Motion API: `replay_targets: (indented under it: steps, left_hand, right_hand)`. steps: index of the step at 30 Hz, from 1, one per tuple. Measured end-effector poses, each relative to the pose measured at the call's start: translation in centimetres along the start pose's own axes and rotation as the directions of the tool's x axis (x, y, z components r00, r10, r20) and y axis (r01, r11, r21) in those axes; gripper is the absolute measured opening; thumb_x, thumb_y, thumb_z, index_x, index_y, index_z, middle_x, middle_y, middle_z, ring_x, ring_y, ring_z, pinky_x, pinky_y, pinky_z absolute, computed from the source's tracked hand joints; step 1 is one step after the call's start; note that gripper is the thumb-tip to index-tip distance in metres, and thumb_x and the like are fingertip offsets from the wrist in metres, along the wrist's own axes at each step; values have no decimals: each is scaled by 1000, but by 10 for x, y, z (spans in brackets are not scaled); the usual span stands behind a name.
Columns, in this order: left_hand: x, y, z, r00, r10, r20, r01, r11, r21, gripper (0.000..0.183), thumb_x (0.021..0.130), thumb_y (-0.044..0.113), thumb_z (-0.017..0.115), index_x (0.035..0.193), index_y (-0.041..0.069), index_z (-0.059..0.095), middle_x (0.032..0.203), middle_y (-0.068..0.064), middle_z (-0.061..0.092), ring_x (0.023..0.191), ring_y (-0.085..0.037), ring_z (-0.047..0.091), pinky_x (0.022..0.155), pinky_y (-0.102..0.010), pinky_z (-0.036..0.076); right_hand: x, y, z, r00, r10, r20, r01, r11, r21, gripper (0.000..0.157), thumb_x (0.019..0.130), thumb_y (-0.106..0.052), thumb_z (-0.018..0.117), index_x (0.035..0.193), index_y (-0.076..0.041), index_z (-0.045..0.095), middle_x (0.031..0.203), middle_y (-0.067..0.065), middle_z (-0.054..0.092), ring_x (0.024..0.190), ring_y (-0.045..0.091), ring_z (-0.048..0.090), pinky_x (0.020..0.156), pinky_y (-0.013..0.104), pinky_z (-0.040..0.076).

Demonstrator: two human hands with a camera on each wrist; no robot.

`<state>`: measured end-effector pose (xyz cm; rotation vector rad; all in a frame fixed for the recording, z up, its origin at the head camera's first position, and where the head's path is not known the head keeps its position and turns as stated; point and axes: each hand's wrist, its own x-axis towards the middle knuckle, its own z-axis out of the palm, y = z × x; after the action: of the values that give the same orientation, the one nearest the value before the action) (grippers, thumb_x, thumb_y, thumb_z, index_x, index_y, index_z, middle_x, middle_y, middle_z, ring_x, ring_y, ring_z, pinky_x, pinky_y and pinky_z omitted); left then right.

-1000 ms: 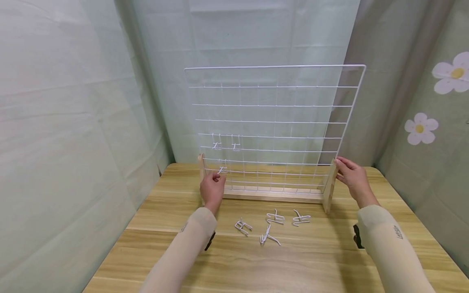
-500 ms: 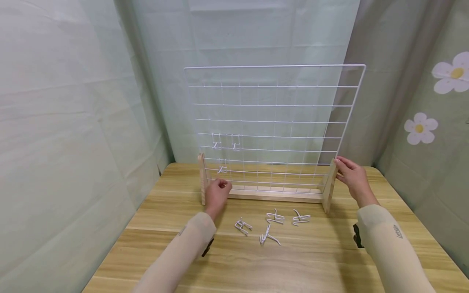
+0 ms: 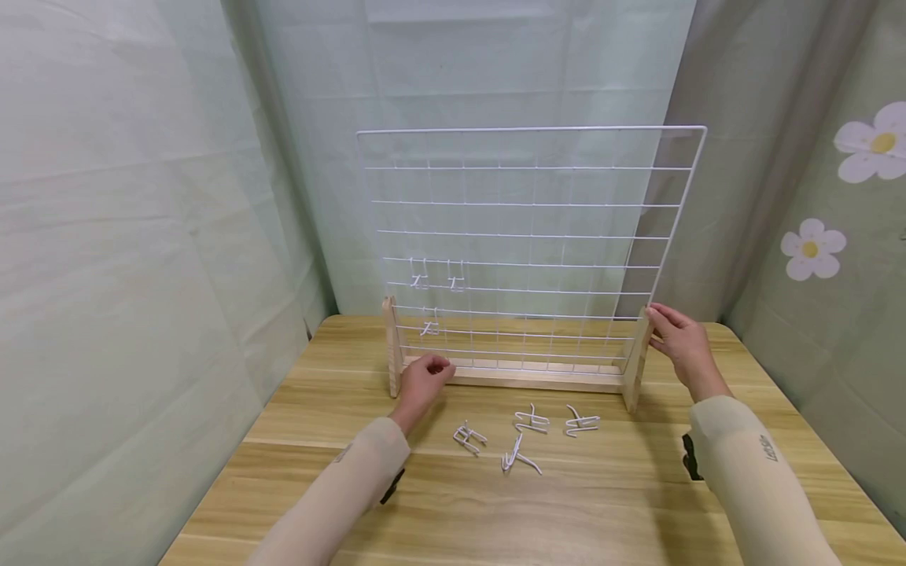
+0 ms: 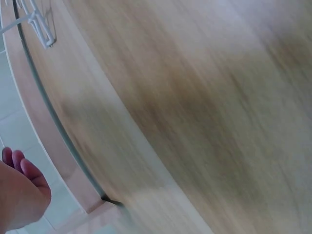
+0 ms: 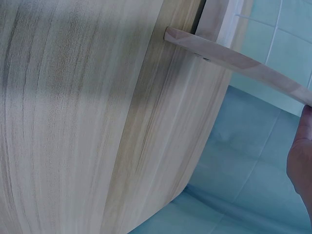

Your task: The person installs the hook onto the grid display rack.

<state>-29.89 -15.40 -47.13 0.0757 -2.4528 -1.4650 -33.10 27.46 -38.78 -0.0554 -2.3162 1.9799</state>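
White wire grid (image 3: 524, 234) standing in a wooden stand (image 3: 531, 380), near the back edge of the wood-grain surface (image 3: 602, 503); three hung hooks (image 3: 455, 281) at its lower left, four loose hooks (image 3: 532, 420) in front. Left hand (image 3: 422, 385): fingers released, loosely bent, beside the stand's left end. Right hand (image 3: 683, 350): fingers pinching the top of the right upright (image 3: 638, 362), inside the surface's right edge. Right sleeve (image 3: 753, 475): dark lettering, too small to read surely.

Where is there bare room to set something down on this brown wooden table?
The table is bare between the two beige sleeves, in front of four loose white wire hooks, and from each sleeve to the side edge. Crowded: where these hooks lie before the pale wooden rail.
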Motion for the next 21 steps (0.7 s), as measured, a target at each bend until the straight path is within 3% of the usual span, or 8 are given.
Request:
replay_targets:
  steps: [12,21]
  left_hand:
    - [-2,-14,-5,983,31,181,-20,998,-59,10,87,10,76,91,3,71,87,-3,67,82,-15,58,72,-27,48]
    - [-10,-25,-12,955,-10,296,27,998,-51,12,89,9,74,99,2,71,93,-2,67,87,-16,58,78,-30,49]
  right_hand:
    - [1,1,-1,1000,-9,2,9,997,76,70,95,-44,61,148,-2,43,127,0,54,117,14,53,85,19,50]
    - [2,1,-1,1000,-12,5,12,999,41,71,96,-45,59,149,-2,41,135,6,51,126,22,50,99,36,42]
